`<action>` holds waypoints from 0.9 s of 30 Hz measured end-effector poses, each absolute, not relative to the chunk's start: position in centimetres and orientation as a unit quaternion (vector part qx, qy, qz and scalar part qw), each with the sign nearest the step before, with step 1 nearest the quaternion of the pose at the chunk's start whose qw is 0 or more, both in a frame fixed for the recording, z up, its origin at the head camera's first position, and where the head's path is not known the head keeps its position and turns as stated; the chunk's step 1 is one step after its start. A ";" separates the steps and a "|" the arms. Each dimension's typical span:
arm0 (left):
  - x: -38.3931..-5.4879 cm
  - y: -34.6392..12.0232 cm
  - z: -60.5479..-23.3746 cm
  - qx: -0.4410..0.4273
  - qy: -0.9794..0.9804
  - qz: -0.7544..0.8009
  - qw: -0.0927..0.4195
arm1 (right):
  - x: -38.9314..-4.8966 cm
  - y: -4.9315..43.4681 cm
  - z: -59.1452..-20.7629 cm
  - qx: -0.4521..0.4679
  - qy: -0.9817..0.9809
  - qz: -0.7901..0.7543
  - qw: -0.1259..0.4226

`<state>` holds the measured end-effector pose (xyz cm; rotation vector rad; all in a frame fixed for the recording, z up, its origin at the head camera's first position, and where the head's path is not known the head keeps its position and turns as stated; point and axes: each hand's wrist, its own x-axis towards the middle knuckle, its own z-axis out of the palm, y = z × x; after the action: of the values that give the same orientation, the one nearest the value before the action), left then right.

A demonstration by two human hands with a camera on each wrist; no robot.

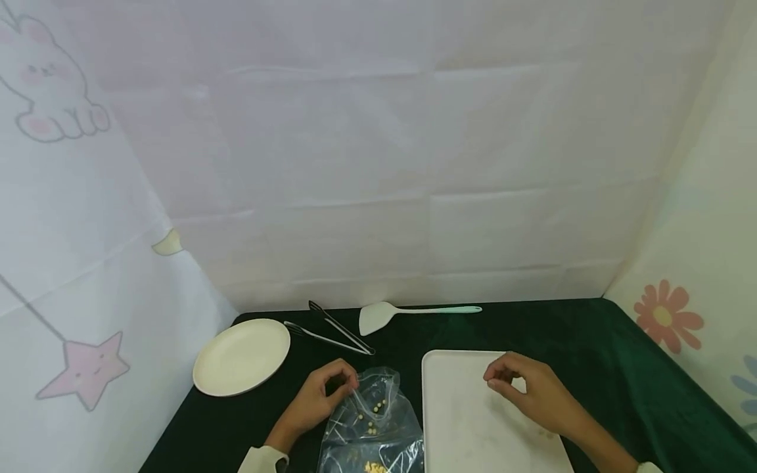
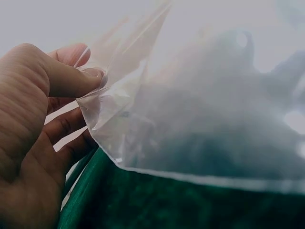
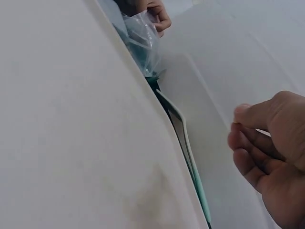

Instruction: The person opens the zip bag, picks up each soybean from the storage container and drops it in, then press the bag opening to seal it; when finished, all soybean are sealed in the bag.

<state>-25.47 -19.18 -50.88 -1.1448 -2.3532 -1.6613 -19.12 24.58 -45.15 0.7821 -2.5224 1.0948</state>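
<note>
My left hand (image 1: 322,396) pinches the top edge of a clear plastic bag (image 1: 399,420) between thumb and fingers. The left wrist view shows the thumb pressed on a fold of the film (image 2: 102,102). Several small yellow pieces (image 1: 372,427) lie inside the bag, and a denser yellow cluster (image 1: 375,467) sits lower in it. Above the white tray (image 1: 458,394) is my right hand (image 1: 526,387), fingers curled, thumb tip against the forefinger. A tiny pale bit seems to show between those tips in the right wrist view, too small to identify.
An oval cream plate (image 1: 242,358) lies at the left edge of the green-covered table (image 1: 615,368). Tongs (image 1: 340,332) and a white spatula (image 1: 375,317) with a mint handle lie at the back. White printed cloths (image 1: 378,151) stand behind and on both sides.
</note>
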 end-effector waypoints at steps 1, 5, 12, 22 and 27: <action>-25.4 -19.3 -50.9 -0.370 -0.759 -0.536 0.020 | -19.3 24.3 -45.1 0.258 -0.873 0.389 0.145; -25.2 -19.5 -51.1 -0.367 -0.760 -0.536 0.021 | -20.1 22.8 -44.5 0.200 -0.865 0.435 0.149; -25.3 -19.2 -50.8 -0.369 -0.756 -0.540 0.017 | -21.8 19.5 -42.7 0.188 -0.815 0.533 0.125; -25.0 -19.2 -51.0 -0.365 -0.759 -0.538 0.011 | -22.7 12.6 -42.6 0.263 -0.810 0.518 0.078; -25.2 -19.1 -50.7 -0.361 -0.762 -0.537 0.016 | -22.7 9.3 -43.5 0.319 -0.808 0.492 0.062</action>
<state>-25.22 -19.15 -50.69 -1.1230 -2.3694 -1.6710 -22.73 9.29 -43.45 0.9648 -2.4423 1.4876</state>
